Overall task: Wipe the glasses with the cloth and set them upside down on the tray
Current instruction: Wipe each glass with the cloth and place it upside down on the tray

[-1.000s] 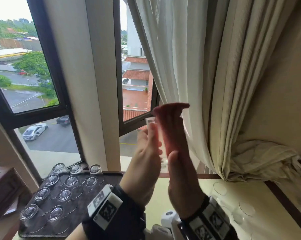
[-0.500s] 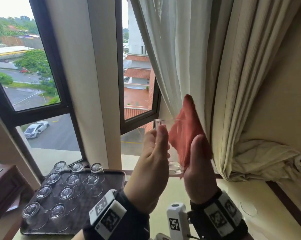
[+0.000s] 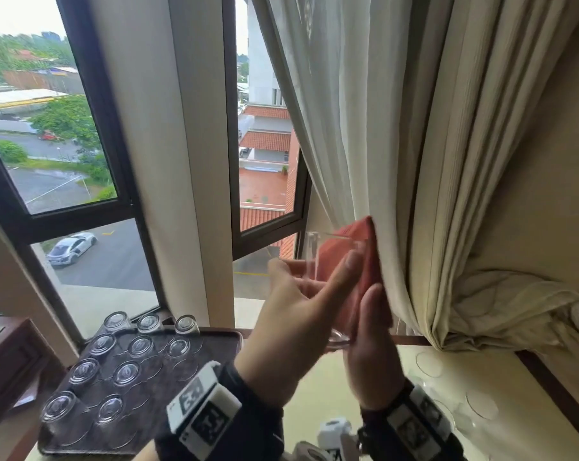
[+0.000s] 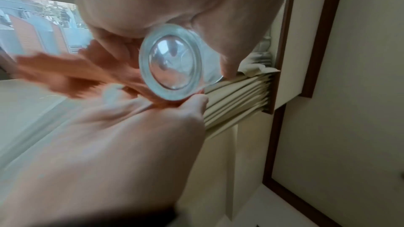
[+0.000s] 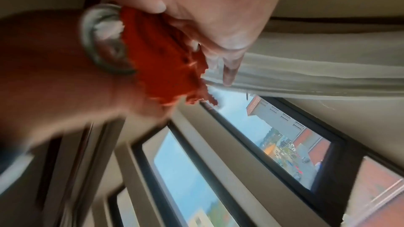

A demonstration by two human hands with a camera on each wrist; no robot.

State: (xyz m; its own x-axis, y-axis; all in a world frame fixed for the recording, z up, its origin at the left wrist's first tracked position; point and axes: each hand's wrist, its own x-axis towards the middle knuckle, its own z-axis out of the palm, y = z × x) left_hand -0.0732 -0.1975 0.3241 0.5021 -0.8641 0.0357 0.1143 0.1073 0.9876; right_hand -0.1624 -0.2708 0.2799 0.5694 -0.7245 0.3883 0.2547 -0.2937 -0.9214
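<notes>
I hold a clear glass (image 3: pixel 313 251) upright in front of the window, and my left hand (image 3: pixel 309 287) grips its near side. My right hand (image 3: pixel 371 327) presses a red cloth (image 3: pixel 358 241) against the glass's right side, thumb in front. In the left wrist view the thick glass base (image 4: pixel 172 63) faces the camera, with the blurred cloth (image 4: pixel 65 73) beside it. From the right wrist, the cloth (image 5: pixel 161 58) covers part of the glass base (image 5: pixel 102 40). The dark tray (image 3: pixel 215 344) at lower left carries several glasses (image 3: pixel 141 346) standing upside down.
A cream curtain (image 3: pixel 381 128) hangs just right of my hands, bunched on the sill. Clear glasses (image 3: pixel 429 364) stand on the pale table at right. Dark wooden furniture (image 3: pixel 12 361) borders the tray on the left. Window frames stand behind.
Both hands have shifted right toward the curtain. The cloth has moved round the glass to its right side, and my left thumb now stretches across the glass front.
</notes>
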